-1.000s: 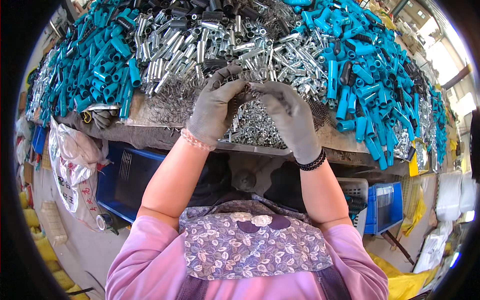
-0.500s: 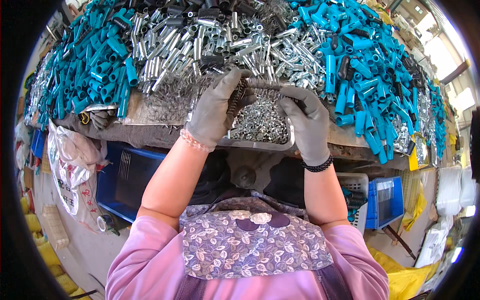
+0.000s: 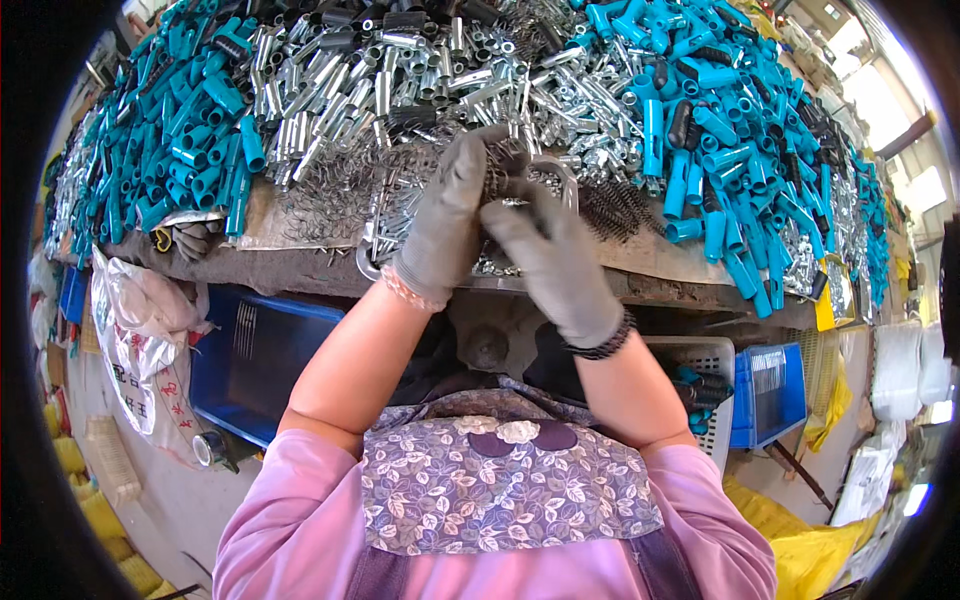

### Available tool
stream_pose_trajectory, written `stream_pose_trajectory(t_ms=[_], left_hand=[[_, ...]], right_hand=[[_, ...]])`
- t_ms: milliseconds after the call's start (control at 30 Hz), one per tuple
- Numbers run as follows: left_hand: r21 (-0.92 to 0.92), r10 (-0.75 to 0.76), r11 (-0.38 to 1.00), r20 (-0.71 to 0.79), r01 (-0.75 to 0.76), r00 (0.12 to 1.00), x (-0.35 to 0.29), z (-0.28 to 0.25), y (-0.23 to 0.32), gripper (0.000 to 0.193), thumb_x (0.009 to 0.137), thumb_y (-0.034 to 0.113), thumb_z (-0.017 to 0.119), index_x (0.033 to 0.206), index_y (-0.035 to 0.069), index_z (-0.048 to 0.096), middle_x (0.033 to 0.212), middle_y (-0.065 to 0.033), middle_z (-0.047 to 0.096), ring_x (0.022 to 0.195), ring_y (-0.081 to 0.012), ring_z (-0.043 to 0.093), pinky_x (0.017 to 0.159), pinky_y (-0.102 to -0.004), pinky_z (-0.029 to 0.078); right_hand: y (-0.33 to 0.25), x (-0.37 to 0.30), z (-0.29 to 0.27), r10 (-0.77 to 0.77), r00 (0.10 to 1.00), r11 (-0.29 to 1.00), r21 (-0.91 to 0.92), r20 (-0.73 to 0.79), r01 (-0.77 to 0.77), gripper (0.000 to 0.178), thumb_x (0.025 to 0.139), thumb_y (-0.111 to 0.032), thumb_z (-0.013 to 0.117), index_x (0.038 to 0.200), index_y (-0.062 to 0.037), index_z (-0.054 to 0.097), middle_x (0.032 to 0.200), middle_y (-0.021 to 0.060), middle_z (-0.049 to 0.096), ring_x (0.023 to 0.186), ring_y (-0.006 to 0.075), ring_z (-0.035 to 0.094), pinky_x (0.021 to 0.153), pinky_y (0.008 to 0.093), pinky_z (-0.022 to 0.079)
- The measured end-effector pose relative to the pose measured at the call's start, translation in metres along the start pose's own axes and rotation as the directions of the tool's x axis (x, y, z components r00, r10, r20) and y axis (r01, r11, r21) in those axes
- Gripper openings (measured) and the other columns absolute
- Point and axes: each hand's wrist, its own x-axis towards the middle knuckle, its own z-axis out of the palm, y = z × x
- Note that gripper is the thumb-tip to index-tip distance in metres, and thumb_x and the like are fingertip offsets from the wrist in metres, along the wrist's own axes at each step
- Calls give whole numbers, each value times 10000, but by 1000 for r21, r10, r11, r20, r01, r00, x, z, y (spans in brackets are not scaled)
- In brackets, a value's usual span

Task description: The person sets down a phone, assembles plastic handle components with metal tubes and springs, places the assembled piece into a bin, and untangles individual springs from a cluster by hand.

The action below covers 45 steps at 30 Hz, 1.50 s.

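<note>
My left hand [image 3: 445, 220], in a grey work glove, is raised over a tray and closed around a bunch of dark coil springs [image 3: 494, 178]. Close against its fingertips is my right hand [image 3: 562, 262], gloved too and blurred, with thumb and fingers drawn together. A small shiny bit shows at those fingers, too smeared to name. Beneath both hands lies the grey tray [image 3: 570, 187] of small metal parts, largely covered by them. Beside the tray on the right is a heap of dark springs [image 3: 615, 208]; thin wire-like metal pieces [image 3: 335, 200] lie on its left.
Teal tubular handles are heaped at the left [image 3: 200, 150] and right [image 3: 715, 150]. Silver metal tubes [image 3: 330, 85] fill the back middle. Under the bench edge stand a blue bin [image 3: 265, 355], a white sack [image 3: 150, 345], a grey basket [image 3: 700, 355] and another blue bin [image 3: 770, 395].
My right hand has swung left from the tray's right side to meet the left hand, uncovering the springs there. The left hand has shifted slightly right, still holding its bunch.
</note>
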Motion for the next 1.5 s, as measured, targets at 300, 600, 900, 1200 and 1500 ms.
stream_pose_trajectory(t_ms=[300, 600, 900, 1200, 1500], left_hand=[[893, 296, 425, 19, -150, 955, -5, -22, 18, 598, 828, 141, 756, 1376, 44, 538, 1223, -101, 509, 1020, -181, 557, 935, -317, 471], [686, 183, 705, 70, -180, 981, -3, -31, 28, 605, 874, 187, 763, 1393, 20, 501, 1261, -73, 520, 1064, -111, 536, 865, -249, 482], [448, -80, 893, 96, 28, 992, -10, -19, 33, 546, 888, 123, 746, 1354, -31, 505, 1118, -67, 641, 1010, -109, 600, 889, -272, 506], [857, 247, 495, 18, -142, 969, -6, -13, 26, 504, 824, 154, 810, 1242, -21, 590, 1117, -66, 634, 1037, -111, 562, 889, -262, 482], [591, 139, 785, 125, -186, 982, -3, -15, 29, 372, 849, 199, 803, 1126, 21, 631, 988, -17, 649, 873, -80, 582, 771, -238, 492]], right_hand=[[35, 35, -18, 40, 990, 968, 250, -134, -5, 203, 919, -53, 624, 1105, 4, 683, 951, 48, 689, 809, 77, 616, 742, 219, 495], [31, 28, -9, 21, 999, 758, 652, -37, 8, 168, 949, -46, 618, 1104, 9, 650, 986, 66, 695, 816, 127, 673, 745, 297, 589], [37, 25, -11, 2, 999, 737, 676, 41, -29, 168, 978, -143, 619, 1083, -13, 634, 910, 69, 681, 736, 138, 665, 641, 315, 579], [41, 27, -15, -13, 997, 684, 728, 75, -46, 152, 975, -154, 630, 1064, -31, 631, 873, 61, 672, 727, 154, 665, 657, 329, 577], [38, 24, -15, -52, 999, 727, 685, -18, 50, 169, 973, -123, 626, 1091, -3, 619, 916, 83, 679, 767, 165, 672, 709, 334, 583]])
